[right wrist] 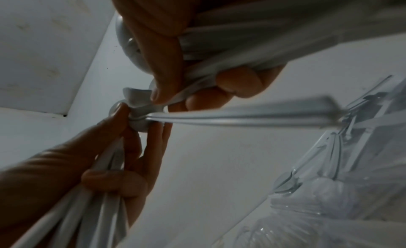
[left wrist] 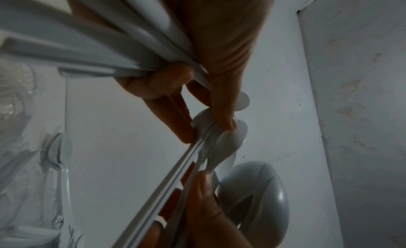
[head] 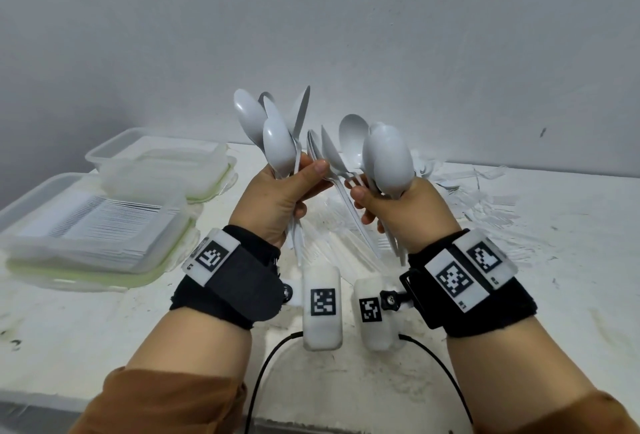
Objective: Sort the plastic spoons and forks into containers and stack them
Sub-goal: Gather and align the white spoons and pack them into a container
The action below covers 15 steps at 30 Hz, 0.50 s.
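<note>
Your forearms enter from the bottom of the head view, each wrist wrapped in a black strap carrying white marker blocks, with a brown sleeve (head: 166, 399) on the left arm. Your left hand (head: 277, 198) is raised above the table (head: 104, 336), its fingers and thumb curled round a bundle of white plastic spoons (head: 273, 128); the bowls fan upward and the handles project below the palm. Your right hand (head: 401, 212) is raised beside it, likewise curled round a second bundle of white plastic spoons (head: 388, 156), bowls up.

Between the two hands, a few spoons cross from one grip toward the other. The left wrist view shows your left fingertips (left wrist: 224, 120) pinching the neck of one such spoon near its bowl, while the right thumb presses further down the same handles. The right wrist view confirms both hands touching at this crossing point.

On the table to your left stand two clear plastic containers: the nearer container (head: 93, 225) rests on a green-rimmed lid and holds a close row of white utensils; whether these are forks or spoons cannot be told. The farther container (head: 162, 160) sits just behind it. A loose pile of clear plastic wrappers (head: 485, 198) and white cutlery lies on the table behind your right hand.
</note>
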Tool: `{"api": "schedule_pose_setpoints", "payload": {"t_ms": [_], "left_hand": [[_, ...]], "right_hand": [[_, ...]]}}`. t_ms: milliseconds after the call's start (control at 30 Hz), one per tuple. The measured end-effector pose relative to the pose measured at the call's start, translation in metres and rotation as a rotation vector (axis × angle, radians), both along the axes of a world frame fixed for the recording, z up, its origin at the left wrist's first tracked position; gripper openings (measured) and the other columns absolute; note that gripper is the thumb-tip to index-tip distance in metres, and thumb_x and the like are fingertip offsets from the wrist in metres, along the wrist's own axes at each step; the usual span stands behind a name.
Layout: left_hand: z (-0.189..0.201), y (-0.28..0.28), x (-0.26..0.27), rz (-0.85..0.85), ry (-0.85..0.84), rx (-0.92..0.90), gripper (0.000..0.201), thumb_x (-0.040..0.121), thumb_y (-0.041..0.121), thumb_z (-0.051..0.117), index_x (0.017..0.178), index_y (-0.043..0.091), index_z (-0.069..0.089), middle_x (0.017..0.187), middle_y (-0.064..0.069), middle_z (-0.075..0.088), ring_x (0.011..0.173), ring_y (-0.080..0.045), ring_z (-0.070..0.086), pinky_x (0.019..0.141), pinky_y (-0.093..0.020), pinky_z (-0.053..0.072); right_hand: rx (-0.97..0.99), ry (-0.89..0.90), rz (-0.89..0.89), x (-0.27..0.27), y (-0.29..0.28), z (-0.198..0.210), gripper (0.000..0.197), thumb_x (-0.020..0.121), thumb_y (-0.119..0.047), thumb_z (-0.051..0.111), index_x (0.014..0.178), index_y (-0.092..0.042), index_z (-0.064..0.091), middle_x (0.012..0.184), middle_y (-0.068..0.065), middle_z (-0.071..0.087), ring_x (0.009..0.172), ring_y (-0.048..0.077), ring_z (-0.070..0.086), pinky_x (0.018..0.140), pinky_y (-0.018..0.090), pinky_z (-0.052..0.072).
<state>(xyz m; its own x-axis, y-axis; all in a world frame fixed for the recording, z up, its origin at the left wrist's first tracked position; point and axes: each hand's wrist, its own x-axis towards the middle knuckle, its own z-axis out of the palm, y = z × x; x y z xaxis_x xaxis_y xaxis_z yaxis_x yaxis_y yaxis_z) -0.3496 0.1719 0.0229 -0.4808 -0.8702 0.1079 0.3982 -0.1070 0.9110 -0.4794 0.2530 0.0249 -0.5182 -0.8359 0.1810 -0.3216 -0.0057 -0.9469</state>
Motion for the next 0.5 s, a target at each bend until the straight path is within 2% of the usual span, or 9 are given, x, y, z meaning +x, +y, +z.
{"api": "schedule_pose_setpoints", "payload": {"t_ms": [200, 333, 433, 500], "left_hand": [[-0.001, -0.006, 0.003, -0.002, 0.003, -0.011, 0.019, 0.063, 0.021, 0.069, 0.069, 0.021, 0.051, 0.077, 0.000, 0.072, 0.082, -0.016, 0.070, 0.038, -0.012, 0.030], [-0.002, -0.009, 0.005, -0.017, -0.007, -0.030, 0.018, 0.064, 0.021, 0.069, 0.070, 0.020, 0.052, 0.080, -0.003, 0.073, 0.084, -0.017, 0.070, 0.038, -0.012, 0.031], [-0.001, -0.011, 0.006, -0.007, -0.001, -0.030, 0.020, 0.064, 0.022, 0.069, 0.071, 0.020, 0.050, 0.077, -0.001, 0.072, 0.081, -0.016, 0.070, 0.037, -0.012, 0.030], [-0.001, -0.013, 0.007, 0.000, 0.013, -0.024, 0.021, 0.064, 0.023, 0.069, 0.072, 0.020, 0.049, 0.079, 0.001, 0.073, 0.081, -0.014, 0.071, 0.037, -0.012, 0.029]], "right_hand": [[0.037, -0.002, 0.004, 0.005, -0.008, -0.002, 0.010, 0.080, -0.019, 0.073, 0.075, -0.018, 0.064, 0.056, -0.010, 0.060, 0.045, -0.003, 0.054, 0.043, 0.014, 0.042], [0.054, -0.032, 0.027, 0.006, -0.008, 0.000, 0.008, 0.081, -0.016, 0.070, 0.077, -0.017, 0.064, 0.045, -0.013, 0.058, 0.041, -0.003, 0.051, 0.041, 0.013, 0.042], [0.033, -0.122, 0.034, 0.007, -0.007, 0.002, 0.009, 0.083, -0.016, 0.069, 0.076, -0.016, 0.064, 0.055, -0.008, 0.060, 0.046, 0.002, 0.054, 0.047, 0.017, 0.045], [0.013, -0.163, 0.020, 0.006, -0.007, 0.002, 0.009, 0.083, -0.020, 0.069, 0.083, -0.012, 0.067, 0.066, -0.003, 0.063, 0.053, 0.005, 0.059, 0.054, 0.019, 0.050]]}}
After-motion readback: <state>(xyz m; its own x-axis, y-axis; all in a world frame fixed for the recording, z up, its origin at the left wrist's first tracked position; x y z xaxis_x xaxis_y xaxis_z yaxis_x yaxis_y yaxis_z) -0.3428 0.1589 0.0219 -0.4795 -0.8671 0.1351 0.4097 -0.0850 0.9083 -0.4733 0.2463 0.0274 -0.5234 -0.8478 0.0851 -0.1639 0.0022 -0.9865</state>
